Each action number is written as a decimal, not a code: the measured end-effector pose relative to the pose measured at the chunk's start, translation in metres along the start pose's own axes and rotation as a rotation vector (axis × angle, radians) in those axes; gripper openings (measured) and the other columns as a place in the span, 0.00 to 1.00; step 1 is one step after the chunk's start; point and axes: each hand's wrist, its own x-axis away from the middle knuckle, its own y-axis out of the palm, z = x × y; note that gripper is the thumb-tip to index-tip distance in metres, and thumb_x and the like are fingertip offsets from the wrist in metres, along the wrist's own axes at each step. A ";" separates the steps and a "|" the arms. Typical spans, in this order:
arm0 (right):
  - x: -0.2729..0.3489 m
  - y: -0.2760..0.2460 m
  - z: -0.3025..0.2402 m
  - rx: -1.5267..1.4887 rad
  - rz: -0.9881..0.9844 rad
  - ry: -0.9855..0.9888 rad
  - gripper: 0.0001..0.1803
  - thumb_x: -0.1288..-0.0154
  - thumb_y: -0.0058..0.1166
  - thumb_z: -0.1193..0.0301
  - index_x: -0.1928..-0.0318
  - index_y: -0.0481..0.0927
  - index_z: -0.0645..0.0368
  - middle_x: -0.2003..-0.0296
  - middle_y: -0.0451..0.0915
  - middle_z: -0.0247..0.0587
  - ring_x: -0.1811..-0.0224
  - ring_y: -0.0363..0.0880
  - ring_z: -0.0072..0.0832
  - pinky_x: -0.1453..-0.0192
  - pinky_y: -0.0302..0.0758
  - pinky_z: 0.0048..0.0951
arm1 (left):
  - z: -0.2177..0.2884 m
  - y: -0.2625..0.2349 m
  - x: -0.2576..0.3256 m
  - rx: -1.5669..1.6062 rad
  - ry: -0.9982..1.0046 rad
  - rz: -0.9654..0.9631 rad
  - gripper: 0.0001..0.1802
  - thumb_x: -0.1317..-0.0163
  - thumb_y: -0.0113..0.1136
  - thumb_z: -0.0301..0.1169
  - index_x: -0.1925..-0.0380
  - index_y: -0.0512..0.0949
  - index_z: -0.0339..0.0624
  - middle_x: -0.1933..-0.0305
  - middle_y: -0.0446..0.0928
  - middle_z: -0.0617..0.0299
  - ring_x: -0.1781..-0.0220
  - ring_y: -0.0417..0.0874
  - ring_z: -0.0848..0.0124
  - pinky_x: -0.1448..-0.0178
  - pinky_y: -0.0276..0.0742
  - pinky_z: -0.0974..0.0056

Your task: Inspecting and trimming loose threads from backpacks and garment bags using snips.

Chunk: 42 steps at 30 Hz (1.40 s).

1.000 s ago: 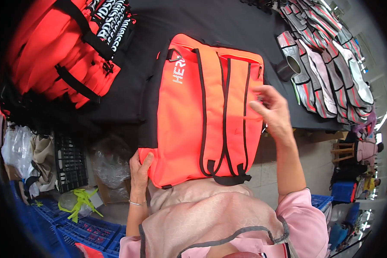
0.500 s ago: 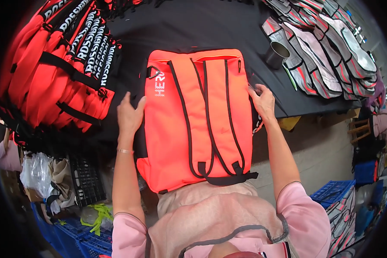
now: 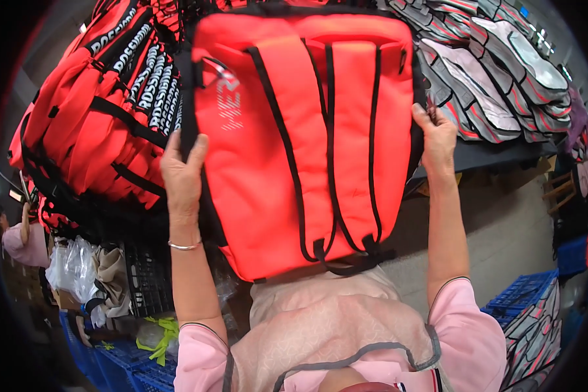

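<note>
An orange-red backpack [image 3: 307, 137] with black-edged shoulder straps fills the middle of the view, its strap side facing me. My left hand [image 3: 183, 173] grips its left edge. Its right edge is held by my right hand [image 3: 436, 134]. The bag is raised in front of me above the dark table [image 3: 496, 153], with its lower end near my chest and apron.
A pile of matching orange-red backpacks [image 3: 104, 124] lies at the left on the table. Grey, white and red flat pieces [image 3: 496, 85] are fanned out at the upper right. Blue crates [image 3: 522, 300] stand on the floor right and lower left. Another person [image 3: 19, 238] is at the far left.
My left hand went from the bag's bottom corner up to its left side. Both hands have lifted the backpack closer to me, so it looks larger.
</note>
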 end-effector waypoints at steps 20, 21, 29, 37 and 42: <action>-0.082 0.029 -0.075 0.213 -0.092 -0.182 0.15 0.37 0.65 0.68 0.79 0.76 0.53 0.82 0.73 0.21 0.82 0.63 0.13 0.79 0.50 0.19 | 0.039 -0.022 -0.104 -0.092 0.351 0.220 0.22 0.24 0.48 0.43 0.59 0.80 0.33 0.62 0.78 0.71 0.61 0.73 0.83 0.55 0.71 0.73; -0.082 0.017 -0.079 -0.048 -0.211 -0.119 0.13 0.36 0.64 0.68 0.76 0.76 0.53 0.80 0.74 0.22 0.81 0.65 0.12 0.79 0.55 0.17 | 0.054 -0.014 -0.095 -0.084 0.376 0.264 0.22 0.25 0.48 0.44 0.58 0.81 0.33 0.61 0.80 0.70 0.59 0.74 0.82 0.54 0.71 0.73; -0.056 0.021 -0.082 -0.190 -0.249 -0.210 0.15 0.37 0.65 0.63 0.76 0.75 0.53 0.84 0.70 0.22 0.89 0.63 0.12 0.85 0.58 0.19 | 0.042 -0.059 -0.096 0.213 0.207 0.204 0.24 0.25 0.48 0.45 0.45 0.77 0.34 0.46 0.79 0.62 0.48 0.79 0.77 0.43 0.74 0.71; -0.047 0.026 -0.059 -0.211 -0.208 -0.010 0.10 0.39 0.67 0.69 0.75 0.80 0.55 0.78 0.78 0.24 0.81 0.71 0.12 0.77 0.66 0.18 | 0.032 -0.060 -0.076 0.187 -0.325 0.007 0.26 0.27 0.50 0.47 0.44 0.76 0.34 0.46 0.79 0.60 0.47 0.80 0.73 0.42 0.74 0.68; -0.026 0.022 0.076 0.416 -0.296 0.043 0.13 0.45 0.68 0.67 0.66 0.84 0.66 0.74 0.81 0.31 0.69 0.74 0.16 0.60 0.73 0.24 | -0.103 -0.078 -0.038 -0.770 -0.257 -0.188 0.26 0.30 0.52 0.44 0.44 0.77 0.33 0.45 0.79 0.43 0.41 0.78 0.60 0.39 0.71 0.59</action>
